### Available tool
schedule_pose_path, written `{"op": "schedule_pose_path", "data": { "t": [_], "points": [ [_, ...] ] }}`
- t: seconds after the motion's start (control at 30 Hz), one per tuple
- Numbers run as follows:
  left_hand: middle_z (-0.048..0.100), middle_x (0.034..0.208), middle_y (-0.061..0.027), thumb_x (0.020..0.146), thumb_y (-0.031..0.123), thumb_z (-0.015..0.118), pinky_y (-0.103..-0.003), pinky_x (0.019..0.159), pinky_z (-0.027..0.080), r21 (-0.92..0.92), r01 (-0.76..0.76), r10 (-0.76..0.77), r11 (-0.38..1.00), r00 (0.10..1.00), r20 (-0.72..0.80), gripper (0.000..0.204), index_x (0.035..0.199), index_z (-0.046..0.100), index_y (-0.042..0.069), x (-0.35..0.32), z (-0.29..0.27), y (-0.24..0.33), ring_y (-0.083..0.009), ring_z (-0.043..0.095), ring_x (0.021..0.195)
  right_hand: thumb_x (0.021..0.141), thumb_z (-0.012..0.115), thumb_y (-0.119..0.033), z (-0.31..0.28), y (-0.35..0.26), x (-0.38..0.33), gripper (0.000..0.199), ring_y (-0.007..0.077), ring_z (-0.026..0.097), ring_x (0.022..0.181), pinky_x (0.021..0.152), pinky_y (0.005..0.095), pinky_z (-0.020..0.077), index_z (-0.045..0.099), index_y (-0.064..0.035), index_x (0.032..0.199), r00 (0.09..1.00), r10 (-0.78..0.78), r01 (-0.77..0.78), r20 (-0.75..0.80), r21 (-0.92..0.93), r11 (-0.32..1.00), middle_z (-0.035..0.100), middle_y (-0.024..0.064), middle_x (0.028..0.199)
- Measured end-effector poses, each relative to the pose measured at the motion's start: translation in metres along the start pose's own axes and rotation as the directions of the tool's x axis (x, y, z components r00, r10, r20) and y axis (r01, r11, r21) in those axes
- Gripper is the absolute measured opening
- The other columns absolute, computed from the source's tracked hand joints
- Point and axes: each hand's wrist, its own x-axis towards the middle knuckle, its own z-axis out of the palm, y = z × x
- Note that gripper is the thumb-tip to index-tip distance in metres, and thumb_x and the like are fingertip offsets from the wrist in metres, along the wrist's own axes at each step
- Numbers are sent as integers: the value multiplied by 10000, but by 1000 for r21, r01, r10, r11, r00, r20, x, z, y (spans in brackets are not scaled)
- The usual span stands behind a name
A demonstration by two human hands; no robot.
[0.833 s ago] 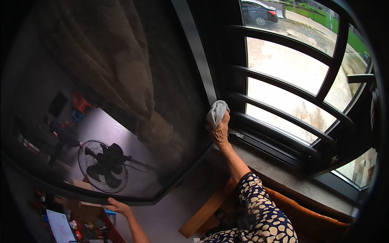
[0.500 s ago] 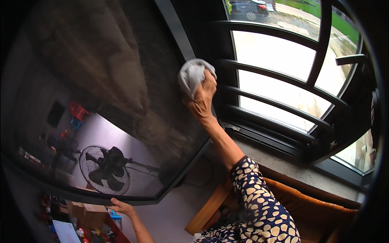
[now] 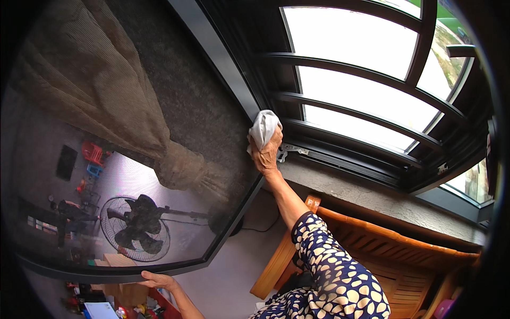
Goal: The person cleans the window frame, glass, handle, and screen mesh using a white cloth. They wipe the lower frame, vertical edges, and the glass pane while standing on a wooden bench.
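My right hand (image 3: 267, 154) is raised and grips a crumpled white cloth (image 3: 263, 127), pressing it against the right edge of a dark framed mesh window screen (image 3: 175, 122). My left hand (image 3: 157, 279) holds the screen's lower frame edge, fingers curled over it. The screen tilts across the left of the view. Through its mesh show a tied beige curtain (image 3: 122, 111) and a standing black fan (image 3: 141, 228). My right sleeve is dark blue with cream spots.
A window with curved black bars (image 3: 372, 101) fills the upper right above a grey concrete sill (image 3: 366, 194). A wooden bench (image 3: 382, 250) stands below the sill. Red and blue items and boxes (image 3: 106, 308) lie near the bottom left.
My right hand with the cloth went up the screen's right edge, then came back down along it. My left hand stays on the lower frame.
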Motion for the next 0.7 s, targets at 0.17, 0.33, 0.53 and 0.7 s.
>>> {"op": "schedule_pose_path", "data": {
  "t": [0.17,0.33,0.53,0.7],
  "points": [
    [393,1366,-318,1010,297,432,-408,1047,342,-16,-33,33,999,999,-2,580,1378,296,-131,1,0,-5,-354,450,1226,761,759,-199,-3,59,-46,756,401,405,1215,1012,465,327,345,-14,1365,966,238,-238,105,-14,971,435,213,1291],
    [440,1310,-306,989,376,457,-405,1027,370,-24,-131,130,991,990,-58,606,1311,368,-129,1,1,2,-339,479,1167,831,699,-247,-16,77,-80,751,435,361,1258,1056,475,308,269,7,1391,912,391,-379,124,-109,919,363,287,1345],
    [388,1366,-329,1001,292,448,-407,1050,335,-45,-64,62,997,998,-29,594,1380,287,-136,-3,8,22,-350,452,1223,859,646,-169,-10,87,-114,739,476,300,1260,1061,496,299,211,85,1400,926,367,-308,83,-392,867,295,296,1360],
    [498,1212,-334,978,375,480,-436,968,391,30,-9,11,1000,996,-87,606,1242,408,-166,-2,10,8,-379,515,1086,831,640,-125,-9,60,-149,596,509,301,1231,1037,538,306,373,60,1331,845,512,-441,155,-340,831,269,329,1349]
  ]
}}
